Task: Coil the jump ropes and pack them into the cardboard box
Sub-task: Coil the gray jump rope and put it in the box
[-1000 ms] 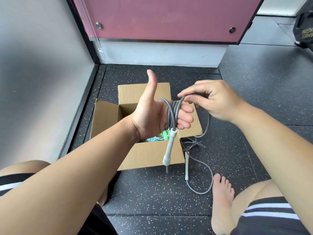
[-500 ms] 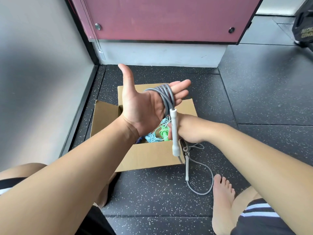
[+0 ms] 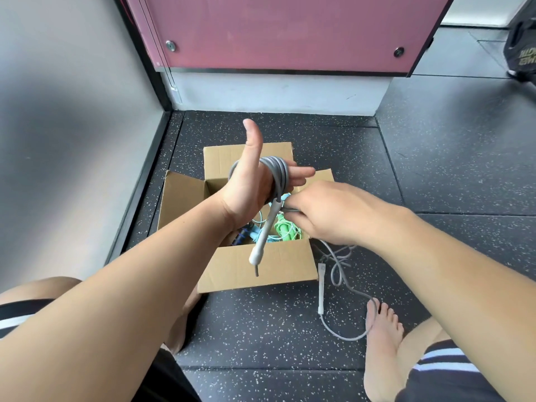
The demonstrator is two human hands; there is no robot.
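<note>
Though half loose, grey jump rope, white handles.

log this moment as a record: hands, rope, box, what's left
left hand: fingers straight, thumb up, grey jump rope wound round it
right hand: pinches the rope's free strand beside the coil
hanging handle: dangles below the left hand
floor handle: lies on the floor, slack rope beside it
cardboard box: open, green rope and light blue rope inside
left to do: finish coiling, pack
</note>
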